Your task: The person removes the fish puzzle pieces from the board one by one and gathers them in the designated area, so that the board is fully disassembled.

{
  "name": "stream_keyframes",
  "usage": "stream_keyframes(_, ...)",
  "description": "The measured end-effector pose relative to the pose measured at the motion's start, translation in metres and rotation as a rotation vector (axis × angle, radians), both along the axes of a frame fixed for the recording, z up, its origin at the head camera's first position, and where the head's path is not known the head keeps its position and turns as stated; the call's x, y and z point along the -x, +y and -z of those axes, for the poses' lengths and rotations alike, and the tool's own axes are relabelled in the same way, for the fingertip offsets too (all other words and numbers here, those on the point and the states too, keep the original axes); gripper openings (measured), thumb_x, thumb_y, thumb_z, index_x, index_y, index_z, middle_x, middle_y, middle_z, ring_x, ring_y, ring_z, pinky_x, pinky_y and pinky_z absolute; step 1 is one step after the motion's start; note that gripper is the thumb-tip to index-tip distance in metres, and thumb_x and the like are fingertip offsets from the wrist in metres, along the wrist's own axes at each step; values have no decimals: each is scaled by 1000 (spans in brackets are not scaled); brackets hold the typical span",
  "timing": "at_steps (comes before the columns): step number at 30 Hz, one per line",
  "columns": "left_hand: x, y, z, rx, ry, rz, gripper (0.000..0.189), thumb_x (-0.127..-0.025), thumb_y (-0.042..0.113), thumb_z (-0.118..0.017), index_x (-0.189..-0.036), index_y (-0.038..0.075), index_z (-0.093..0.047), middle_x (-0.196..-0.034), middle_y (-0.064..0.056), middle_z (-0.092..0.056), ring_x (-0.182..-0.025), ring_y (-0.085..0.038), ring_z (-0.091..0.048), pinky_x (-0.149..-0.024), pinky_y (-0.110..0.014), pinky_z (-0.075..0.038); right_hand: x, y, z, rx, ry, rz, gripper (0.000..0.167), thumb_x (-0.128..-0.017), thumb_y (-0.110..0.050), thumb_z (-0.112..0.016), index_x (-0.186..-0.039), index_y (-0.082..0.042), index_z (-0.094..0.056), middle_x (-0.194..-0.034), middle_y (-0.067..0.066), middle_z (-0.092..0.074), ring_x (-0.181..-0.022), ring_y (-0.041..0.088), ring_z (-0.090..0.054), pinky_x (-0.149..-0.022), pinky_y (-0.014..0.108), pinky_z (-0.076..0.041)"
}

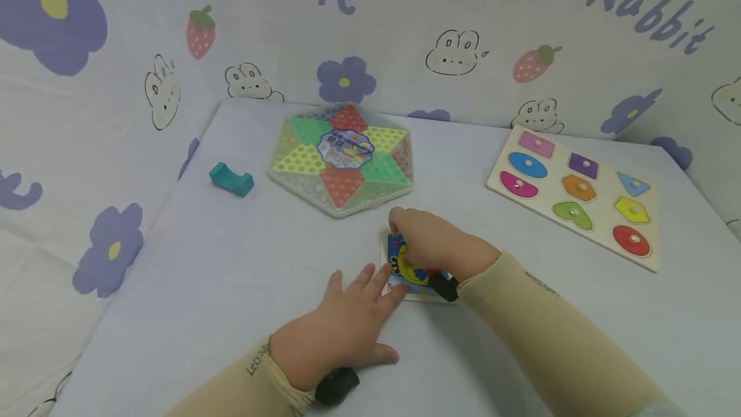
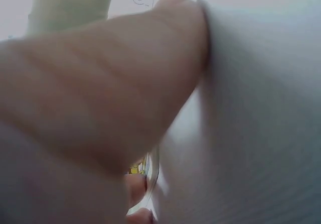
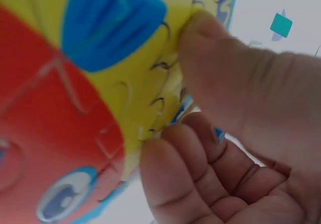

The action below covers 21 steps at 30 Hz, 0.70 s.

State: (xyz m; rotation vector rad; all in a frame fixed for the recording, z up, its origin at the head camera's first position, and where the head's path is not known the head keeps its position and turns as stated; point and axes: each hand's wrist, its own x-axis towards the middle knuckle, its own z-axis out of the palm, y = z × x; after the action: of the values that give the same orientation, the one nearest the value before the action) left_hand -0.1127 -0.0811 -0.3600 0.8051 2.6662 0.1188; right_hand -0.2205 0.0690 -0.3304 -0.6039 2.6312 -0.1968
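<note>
A small jigsaw puzzle [image 1: 413, 275] with a yellow, red and blue cartoon picture lies in a pale tray on the white tabletop. Over its upper part, my right hand [image 1: 437, 243] has curled fingers. In the right wrist view its thumb [image 3: 208, 53] rests on the yellow area [image 3: 138, 88] and the bent fingers [image 3: 168, 169] lie against the puzzle's surface; jigsaw seams show there. With fingers spread, my left hand [image 1: 338, 327] lies on the table, its fingertips at the tray's left edge. The left wrist view is mostly filled by that hand [image 2: 100, 83].
Behind the puzzle stands a hexagonal Chinese checkers board [image 1: 376, 137] under clear plastic. A teal arch-shaped block [image 1: 231, 179] lies at the left. On the right is a wooden shape board [image 1: 544, 195] with knobbed coloured pieces. A printed cloth hangs behind the table.
</note>
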Motion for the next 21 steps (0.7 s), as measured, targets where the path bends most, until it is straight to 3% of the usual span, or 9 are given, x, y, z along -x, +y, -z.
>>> stream_keyframes(3,1,1,1,19,2,2,88,-80,68,-62,-152,30,-28,-162,-5,-18,-148,-28,-21,-107,-66,-25,1,4,3,48,-2,27,34,-85,-10,-74,-114,-10,-55,-111,10,-64,-97,22,-59,-94,40,-50)
stream_keyframes(10,0,5,0,21,-3,16,88,-80,69,-61,-152,30,-29,-163,-6,-17,-149,-28,-21,-107,-66,-26,1,18,7,187,-34,113,29,-89,-10,-67,-118,-12,-62,-97,5,-65,-86,18,-60,-84,35,-54)
stream_keyframes(16,1,6,3,4,-10,19,88,-80,68,-62,-152,28,-29,-163,-7,-16,-149,-29,-19,-107,-67,-24,-5,39,1,217,23,159,36,-91,-12,-65,-126,-11,-62,-101,5,-66,-92,19,-60,-85,36,-55)
stream_keyframes(21,3,3,5,-12,-14,8,89,-79,66,-64,-152,27,-30,-162,-9,-18,-148,-31,-19,-107,-69,-22,-10,69,-4,281,50,239,31,-92,-11,-64,-123,-8,-64,-99,6,-66,-90,21,-60,-81,34,-56)
